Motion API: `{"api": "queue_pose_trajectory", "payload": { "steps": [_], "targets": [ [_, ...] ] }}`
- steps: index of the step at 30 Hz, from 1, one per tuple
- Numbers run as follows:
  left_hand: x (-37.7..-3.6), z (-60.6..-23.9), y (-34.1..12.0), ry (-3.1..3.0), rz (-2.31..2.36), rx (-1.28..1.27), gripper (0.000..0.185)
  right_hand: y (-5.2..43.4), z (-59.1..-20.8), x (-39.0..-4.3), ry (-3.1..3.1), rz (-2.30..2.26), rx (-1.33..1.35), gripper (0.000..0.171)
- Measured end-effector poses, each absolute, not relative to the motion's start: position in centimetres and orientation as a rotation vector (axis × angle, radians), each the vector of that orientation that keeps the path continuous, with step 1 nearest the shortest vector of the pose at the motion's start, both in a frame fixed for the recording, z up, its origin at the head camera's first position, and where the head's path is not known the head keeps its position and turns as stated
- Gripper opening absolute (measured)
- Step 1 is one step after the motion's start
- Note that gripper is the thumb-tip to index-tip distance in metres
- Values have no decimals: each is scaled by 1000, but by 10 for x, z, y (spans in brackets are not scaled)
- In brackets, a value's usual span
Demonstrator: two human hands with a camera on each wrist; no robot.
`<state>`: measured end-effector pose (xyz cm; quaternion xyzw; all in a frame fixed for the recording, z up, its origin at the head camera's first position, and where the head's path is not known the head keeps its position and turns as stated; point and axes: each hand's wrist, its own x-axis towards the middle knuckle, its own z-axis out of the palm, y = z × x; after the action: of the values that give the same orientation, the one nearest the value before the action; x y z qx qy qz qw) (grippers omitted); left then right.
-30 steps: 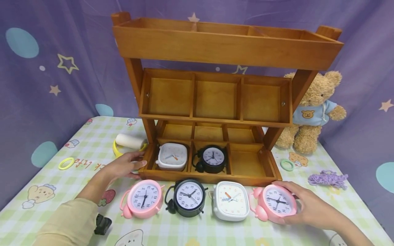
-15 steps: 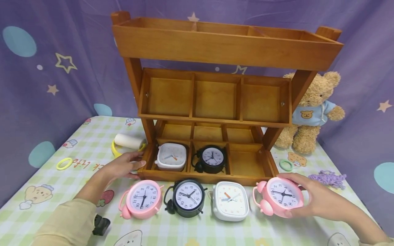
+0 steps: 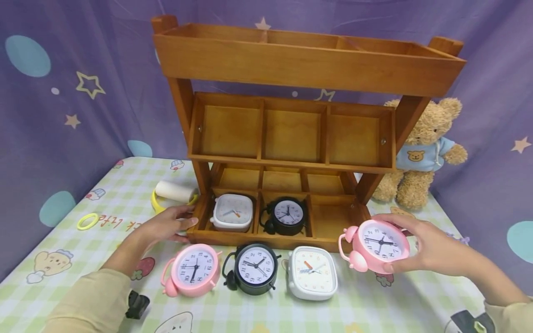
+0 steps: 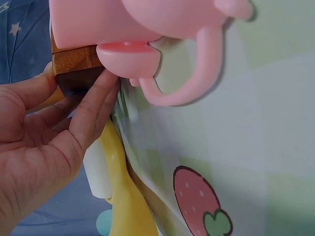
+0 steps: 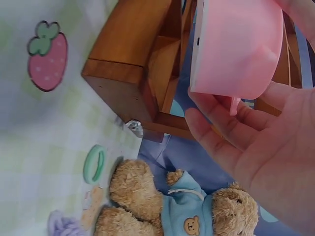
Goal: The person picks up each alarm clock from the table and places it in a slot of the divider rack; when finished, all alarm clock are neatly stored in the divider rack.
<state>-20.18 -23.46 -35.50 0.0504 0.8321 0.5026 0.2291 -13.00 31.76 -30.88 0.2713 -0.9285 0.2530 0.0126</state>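
Note:
My right hand (image 3: 433, 245) holds a pink twin-bell alarm clock (image 3: 381, 245) above the table, just in front of the shelf's right end. In the right wrist view, the fingers lie along the pink clock's (image 5: 238, 49) side. At the other end, my left hand (image 3: 166, 226) grips the lower left corner of the wooden shelf (image 3: 283, 240). A second pink clock (image 3: 195, 269), a black clock (image 3: 255, 268) and a white square clock (image 3: 313, 273) lie in a row before it. The bottom tier carries a white clock (image 3: 233, 211) at left and a black clock (image 3: 288, 215) in the middle compartment.
The bottom right compartment (image 3: 335, 217) shows bare wood. A teddy bear (image 3: 420, 157) sits behind the shelf's right side. On the left lie a yellow-handled white roller (image 3: 176, 191) and a yellow ring (image 3: 88, 221). A purple bundle (image 5: 66, 225) and green ring (image 5: 94, 163) lie right.
My right hand has lifted the pink clock off the table, first shifting right and then up toward the shelf. The left hand stays at the shelf's corner.

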Motion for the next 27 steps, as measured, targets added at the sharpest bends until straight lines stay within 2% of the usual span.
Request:
{"api": "queue_pose_trajectory", "payload": {
  "steps": [12, 27],
  "targets": [
    [-203, -356, -236, 2305, 1371, 135, 63, 296, -295, -162, -2943, 757, 739, 92],
    [-202, -356, -236, 2295, 1394, 153, 62, 275, -310, -202, -3003, 722, 768, 85]
  ]
}}
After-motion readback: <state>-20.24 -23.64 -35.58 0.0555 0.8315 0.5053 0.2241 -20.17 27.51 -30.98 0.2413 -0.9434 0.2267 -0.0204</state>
